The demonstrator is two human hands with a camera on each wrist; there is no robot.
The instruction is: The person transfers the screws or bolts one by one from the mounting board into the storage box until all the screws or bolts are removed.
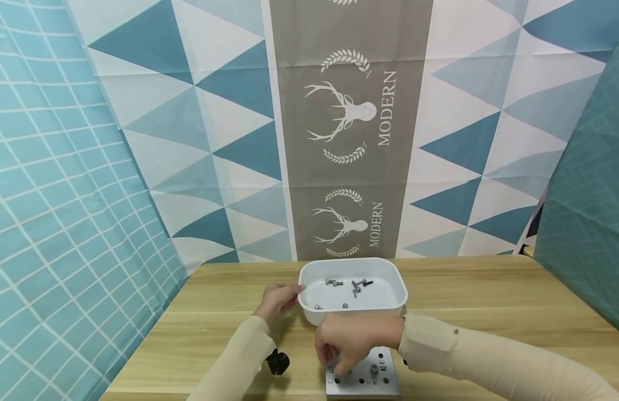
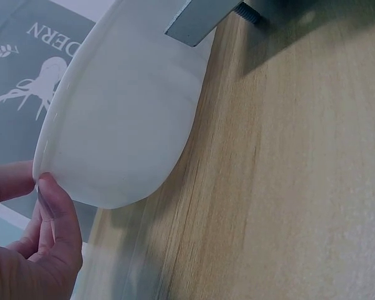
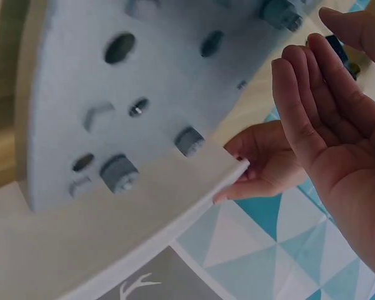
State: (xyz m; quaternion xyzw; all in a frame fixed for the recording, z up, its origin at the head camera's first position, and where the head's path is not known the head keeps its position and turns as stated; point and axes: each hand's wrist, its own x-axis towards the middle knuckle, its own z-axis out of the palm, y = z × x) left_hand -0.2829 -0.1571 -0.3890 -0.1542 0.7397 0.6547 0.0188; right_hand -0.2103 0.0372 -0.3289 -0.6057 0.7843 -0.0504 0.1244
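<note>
My left hand (image 1: 278, 299) pinches the left rim of a white tray (image 1: 309, 320) between thumb and fingers, as the left wrist view also shows. My right hand (image 1: 350, 338) is over a silver metal plate (image 1: 362, 389) with drilled holes and engraved marks. In the right wrist view its fingers are slightly bent, the thumb stands apart, and nothing shows between them. Beside the fingertips a socket-head bolt (image 3: 281, 14) stands in the plate. Two more bolts stand in it, one near the corner (image 3: 119, 174) and one near the edge (image 3: 189, 142).
Several loose screws (image 1: 358, 287) lie inside the tray, which sits just behind the plate on a wooden table (image 1: 470, 312). A small black object (image 1: 278, 362) is at my left sleeve. Patterned cloth (image 1: 349, 133) hangs behind the table, with more cloth at both sides.
</note>
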